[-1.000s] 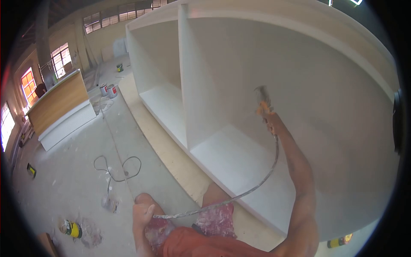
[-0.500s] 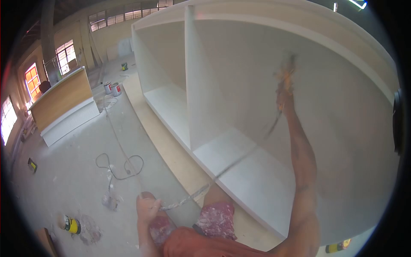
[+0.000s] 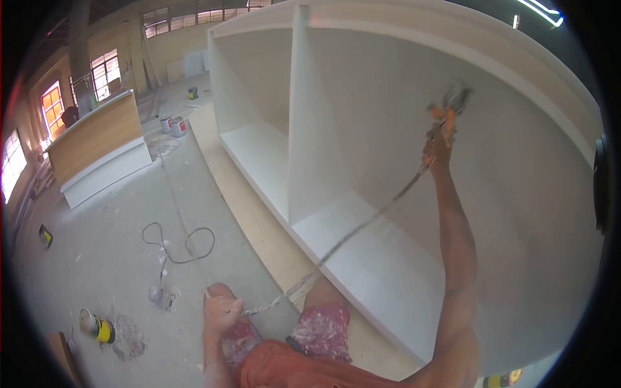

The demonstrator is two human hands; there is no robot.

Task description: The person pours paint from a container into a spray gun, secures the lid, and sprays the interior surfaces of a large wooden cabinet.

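My right hand (image 3: 438,146) is wrapped round an orange spray gun (image 3: 447,119), raised inside the larger bay of a white cabinet (image 3: 369,258). The gun's blurred grey head points at the cabinet's back panel, apart from it as far as I can tell. From the grip a hose (image 3: 362,224) runs down and left, crossing the cabinet's lower board. My left hand (image 3: 223,313) is closed on the paint-crusted part of this hose, low by my knee.
A wood-and-white counter (image 3: 97,139) stands at left, a person behind it. Paint cans (image 3: 178,127) sit beyond. A looped cord (image 3: 187,258) leads to a small tool (image 3: 162,297) on the floor. A yellow-labelled can (image 3: 103,330) lies near a paint stain.
The spray gun has shifted a little right across the back panel with my right hand. The hose follows it. My left hand stays on the hose, and the view has turned slightly.
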